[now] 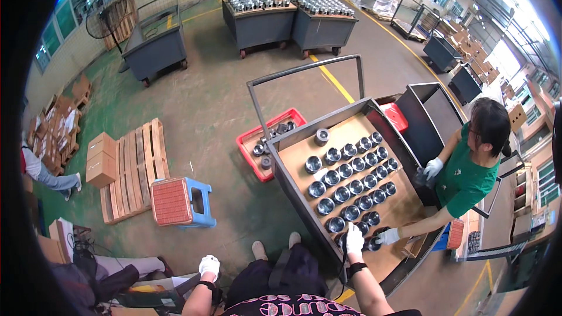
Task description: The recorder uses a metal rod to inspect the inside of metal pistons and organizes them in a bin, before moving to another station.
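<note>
My left hand [209, 268], in a white glove, hangs in front of me at the left with its fingers curled; nothing shows in it. My right hand [354, 241], also gloved, reaches over the near wall of a dark metal cart [287, 190]. It is at the near end of rows of round metal parts [356, 187], dark with shiny rims, standing on a brown board [298, 155]. What its fingers do is hard to make out. A co-worker's gloved hand [387, 236] is at a part just right of mine; their other gloved hand [433, 168] is at the cart's far right side.
A co-worker in a green shirt [471, 178] stands right of the cart. Left of it are a red crate [246, 151] of parts, a blue stool [202, 205] with a woven seat, a wooden pallet [134, 169] and a carton [101, 161]. Loaded carts [257, 29] stand farther off.
</note>
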A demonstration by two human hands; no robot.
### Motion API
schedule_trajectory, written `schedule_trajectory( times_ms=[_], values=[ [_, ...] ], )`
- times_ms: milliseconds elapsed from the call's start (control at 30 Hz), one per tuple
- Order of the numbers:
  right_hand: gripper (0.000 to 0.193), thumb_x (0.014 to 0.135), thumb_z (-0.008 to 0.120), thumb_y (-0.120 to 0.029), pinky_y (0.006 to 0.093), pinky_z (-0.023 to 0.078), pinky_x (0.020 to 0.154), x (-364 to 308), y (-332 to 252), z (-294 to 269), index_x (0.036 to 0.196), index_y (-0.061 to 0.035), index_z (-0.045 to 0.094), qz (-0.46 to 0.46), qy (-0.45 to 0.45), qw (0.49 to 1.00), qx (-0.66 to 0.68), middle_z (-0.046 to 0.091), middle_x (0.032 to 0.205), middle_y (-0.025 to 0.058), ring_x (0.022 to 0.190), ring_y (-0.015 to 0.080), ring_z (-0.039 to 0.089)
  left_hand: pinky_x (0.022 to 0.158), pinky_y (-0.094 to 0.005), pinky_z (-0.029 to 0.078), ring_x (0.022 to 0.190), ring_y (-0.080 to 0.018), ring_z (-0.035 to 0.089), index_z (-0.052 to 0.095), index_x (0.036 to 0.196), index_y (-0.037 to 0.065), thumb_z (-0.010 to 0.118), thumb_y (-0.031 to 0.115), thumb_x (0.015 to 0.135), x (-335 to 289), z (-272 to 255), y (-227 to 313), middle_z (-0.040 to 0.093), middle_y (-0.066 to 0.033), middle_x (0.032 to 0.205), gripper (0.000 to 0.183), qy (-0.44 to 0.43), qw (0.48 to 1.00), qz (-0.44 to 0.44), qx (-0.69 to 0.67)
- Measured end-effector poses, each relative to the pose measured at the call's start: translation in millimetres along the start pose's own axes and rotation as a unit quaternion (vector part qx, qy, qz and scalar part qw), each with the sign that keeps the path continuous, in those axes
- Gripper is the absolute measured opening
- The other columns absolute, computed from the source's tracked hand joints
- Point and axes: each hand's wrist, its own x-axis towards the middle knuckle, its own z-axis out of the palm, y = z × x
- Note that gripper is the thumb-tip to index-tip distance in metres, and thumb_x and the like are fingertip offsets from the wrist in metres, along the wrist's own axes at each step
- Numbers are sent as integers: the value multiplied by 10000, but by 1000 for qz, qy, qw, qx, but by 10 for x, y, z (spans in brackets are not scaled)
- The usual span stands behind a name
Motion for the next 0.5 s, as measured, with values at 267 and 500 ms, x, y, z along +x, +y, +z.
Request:
schedule_trajectory(
  times_ms=[267,500],
  values=[
    [295,914,618,-285,463,584,838,1295,-595,-839,1051,-89,791,-55,-214,961,-166,768,1052,185,1008,372,738,930,-490,563,1061,-401,694,745,1042,101,518,332,968,297,-168,241,733,-201,1104,332,14,998,-24,-53],
    [451,966,659,-350,444,563,899,3228,-762,342,1323,-74,648,43,-85,934,344,733,1067,187,954,361,713,862,-482,567,942,-382,710,756,955,121,464,290,965,511,-404,361,734,-183,980,337,55,989,102,93]
  ],
)
